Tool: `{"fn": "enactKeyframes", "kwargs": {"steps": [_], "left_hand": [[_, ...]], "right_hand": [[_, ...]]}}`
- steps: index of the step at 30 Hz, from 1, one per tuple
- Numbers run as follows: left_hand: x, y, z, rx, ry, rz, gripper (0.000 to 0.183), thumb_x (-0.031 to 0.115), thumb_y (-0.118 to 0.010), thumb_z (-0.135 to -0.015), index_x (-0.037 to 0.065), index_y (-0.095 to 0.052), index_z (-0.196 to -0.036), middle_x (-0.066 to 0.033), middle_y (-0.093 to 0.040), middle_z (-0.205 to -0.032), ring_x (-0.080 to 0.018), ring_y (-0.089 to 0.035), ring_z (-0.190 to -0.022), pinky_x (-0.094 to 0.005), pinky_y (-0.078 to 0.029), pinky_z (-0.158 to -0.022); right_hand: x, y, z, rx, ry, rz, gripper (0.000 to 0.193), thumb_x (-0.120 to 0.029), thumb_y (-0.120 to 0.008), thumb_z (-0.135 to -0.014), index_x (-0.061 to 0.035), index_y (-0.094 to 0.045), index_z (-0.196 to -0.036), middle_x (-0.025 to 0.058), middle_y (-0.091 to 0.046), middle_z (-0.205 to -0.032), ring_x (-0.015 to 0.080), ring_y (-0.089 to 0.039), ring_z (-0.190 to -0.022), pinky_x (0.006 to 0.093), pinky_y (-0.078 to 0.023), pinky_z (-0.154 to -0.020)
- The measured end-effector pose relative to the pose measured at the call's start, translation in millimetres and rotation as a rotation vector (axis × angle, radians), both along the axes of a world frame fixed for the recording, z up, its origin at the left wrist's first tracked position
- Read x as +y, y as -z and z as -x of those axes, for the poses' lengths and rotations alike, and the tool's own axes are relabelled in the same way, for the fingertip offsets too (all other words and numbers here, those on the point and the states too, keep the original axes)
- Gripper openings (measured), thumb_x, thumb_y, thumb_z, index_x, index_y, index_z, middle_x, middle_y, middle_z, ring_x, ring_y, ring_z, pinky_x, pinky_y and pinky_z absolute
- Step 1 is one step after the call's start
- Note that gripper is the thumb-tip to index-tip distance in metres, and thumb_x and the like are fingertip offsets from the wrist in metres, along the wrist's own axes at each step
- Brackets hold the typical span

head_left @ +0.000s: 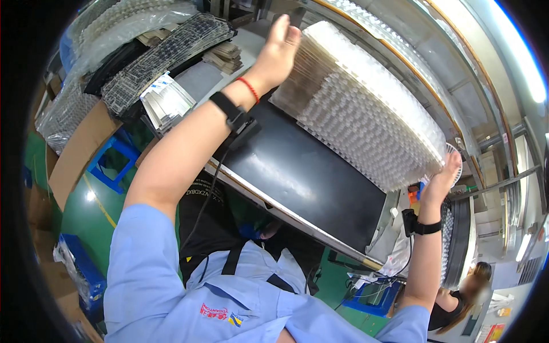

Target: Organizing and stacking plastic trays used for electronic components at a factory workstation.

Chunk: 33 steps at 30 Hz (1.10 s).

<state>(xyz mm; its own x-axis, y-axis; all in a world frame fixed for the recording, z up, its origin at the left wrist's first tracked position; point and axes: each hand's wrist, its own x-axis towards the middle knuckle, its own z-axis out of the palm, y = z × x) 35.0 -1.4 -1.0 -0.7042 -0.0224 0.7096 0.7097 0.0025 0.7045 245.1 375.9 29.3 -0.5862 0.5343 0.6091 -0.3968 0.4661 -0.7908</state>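
A tall stack of translucent white sheets with bumpy, studded edges (366,114) stands at the back of a black work mat (297,166). My left hand (278,54) is at the stack's left end, fingers stretched upward and the palm side turned to the sheets. At the opposite end, my right hand (442,178) lies flat along the stack's right edge, fingers extended. Neither hand has its fingers wrapped round the sheets. Whether both palms press firmly cannot be seen. Dark straps with cables circle both wrists.
Patterned dark panels (166,60) and small pale cards (166,100) lie left of the mat. Shelving (457,86) rises behind the stack. A white fan (454,166) is by my right hand. Blue stools (114,160) stand on the green floor. Another person (463,300) sits at far right.
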Motion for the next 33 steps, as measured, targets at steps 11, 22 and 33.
{"fn": "enactKeyframes", "kwargs": {"steps": [11, 22, 33], "left_hand": [[-41.3, 49.4, -201.5, -0.578, 0.665, -0.377, 0.022, 0.018, -0.041, -0.099, 0.003, -0.054, -0.110, -0.0106, -0.061, -0.111, -0.0169, -0.058, -0.100, -0.0307, -0.044, -0.088], [-48.5, 136.7, -268.1, -0.650, 1.217, 0.083, 0.019, 0.018, -0.043, -0.100, 0.002, -0.053, -0.092, -0.0036, -0.060, -0.085, -0.0112, -0.055, -0.081, -0.0270, -0.045, -0.076], [-78.6, 184.4, -244.4, -0.778, 1.312, -0.258, 0.027, 0.020, -0.041, -0.102, 0.000, -0.057, -0.108, -0.0056, -0.066, -0.092, -0.0121, -0.062, -0.089, -0.0279, -0.049, -0.086]], "right_hand": [[-101.2, 3.0, -76.2, -0.178, -0.158, -0.040, 0.039, -0.018, -0.050, -0.096, -0.0018, -0.045, -0.131, 0.0076, -0.050, -0.125, 0.0165, -0.048, -0.110, 0.0317, -0.037, -0.095], [-238.6, 30.5, -79.0, -0.857, -0.815, -0.955, 0.061, -0.023, -0.073, -0.078, 0.0017, -0.049, -0.129, 0.0221, -0.052, -0.127, 0.0391, -0.050, -0.115, 0.0408, -0.042, -0.097], [-226.7, 61.5, -75.1, -0.878, -0.482, -0.340, 0.048, -0.009, -0.059, -0.086, -0.0021, -0.049, -0.132, 0.0122, -0.049, -0.134, 0.0223, -0.049, -0.122, 0.0344, -0.040, -0.098]]}}
